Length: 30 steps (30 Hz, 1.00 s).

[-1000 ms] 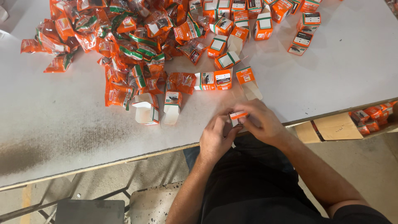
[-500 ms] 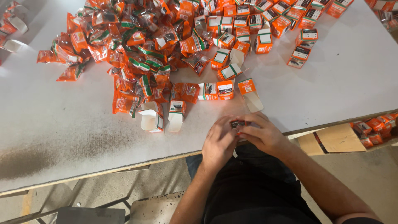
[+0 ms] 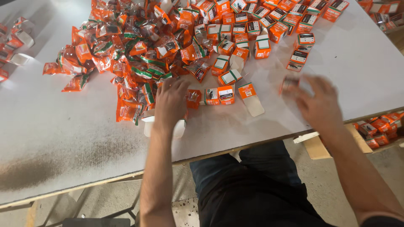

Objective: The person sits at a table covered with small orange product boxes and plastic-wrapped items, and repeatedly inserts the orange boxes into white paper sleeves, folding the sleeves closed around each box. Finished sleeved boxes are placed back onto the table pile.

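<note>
a white counter [image 3: 63, 138] bore closed orange boxes [image 3: 269, 25] at one o'clock; a cardboard carton [image 3: 320, 147] sat at four o'clock.

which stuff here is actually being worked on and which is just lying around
In hand:
- left hand over the orange packets and open white-flapped boxes
- right hand holding a small orange box, blurred
- closed orange boxes on the white table

Lying about:
- cardboard carton under the table edge
- loose boxes on the floor

Left hand [image 3: 170, 103] on orange packets [image 3: 130, 50], blurred right hand [image 3: 320, 105] at a small box [image 3: 289, 84], white table [image 3: 63, 138]
</note>
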Each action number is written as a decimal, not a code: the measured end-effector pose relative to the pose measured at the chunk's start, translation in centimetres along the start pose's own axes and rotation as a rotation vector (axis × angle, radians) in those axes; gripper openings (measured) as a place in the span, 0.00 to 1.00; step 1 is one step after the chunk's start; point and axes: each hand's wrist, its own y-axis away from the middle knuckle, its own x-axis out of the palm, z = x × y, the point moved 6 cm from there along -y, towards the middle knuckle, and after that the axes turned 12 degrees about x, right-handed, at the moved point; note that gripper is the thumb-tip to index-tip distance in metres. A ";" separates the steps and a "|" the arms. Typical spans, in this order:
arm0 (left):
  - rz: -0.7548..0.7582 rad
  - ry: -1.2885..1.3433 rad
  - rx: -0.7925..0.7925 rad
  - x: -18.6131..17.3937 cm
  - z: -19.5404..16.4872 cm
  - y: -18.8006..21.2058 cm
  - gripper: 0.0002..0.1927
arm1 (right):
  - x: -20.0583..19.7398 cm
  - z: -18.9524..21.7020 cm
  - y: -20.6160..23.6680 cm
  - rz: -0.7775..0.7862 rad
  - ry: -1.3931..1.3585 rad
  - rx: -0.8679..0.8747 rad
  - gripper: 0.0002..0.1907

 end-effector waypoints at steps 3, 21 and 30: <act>0.339 0.034 0.010 4.2 2.4 -2.8 0.11 | 0.8 -2.5 -0.9 -0.065 -0.466 0.170 0.19; 0.389 1.227 0.000 4.1 -18.0 1.2 0.13 | -9.9 5.4 5.8 0.189 -1.113 0.306 0.08; 0.291 0.014 0.560 2.2 -18.2 -4.3 0.13 | -5.1 -0.6 11.2 0.219 -1.302 0.854 0.13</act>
